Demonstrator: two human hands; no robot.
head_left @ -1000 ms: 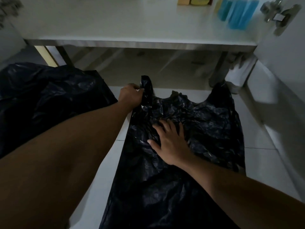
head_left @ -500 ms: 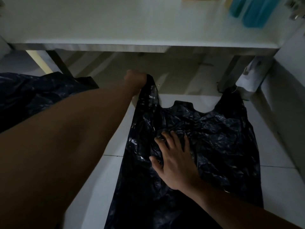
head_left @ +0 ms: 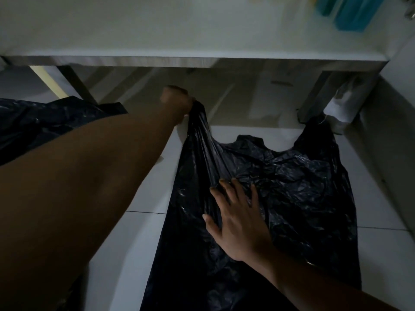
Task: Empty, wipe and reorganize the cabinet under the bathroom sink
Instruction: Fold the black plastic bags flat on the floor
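Note:
A black plastic bag (head_left: 292, 187) lies spread flat on the white tiled floor (head_left: 125, 254) in front of the open space under a white shelf (head_left: 179, 30). My left hand (head_left: 176, 99) grips the bag's left handle and holds it pulled taut toward the space under the shelf. My right hand (head_left: 235, 221) rests flat on the middle of the bag with fingers spread, pressing it down. The bag's right handle lies near a white crumpled thing at the right.
A second black bag (head_left: 45, 122) lies bunched on the floor at the left. Blue bottles (head_left: 352, 12) stand on the shelf at the top right. A dark leg (head_left: 314, 97) and a white crumpled object (head_left: 341, 104) stand at the right, beside a white wall (head_left: 386, 131).
My left hand has pulled the bag's left handle farther away and stretched it taut. My right hand stays pressed on the bag. The view has moved closer.

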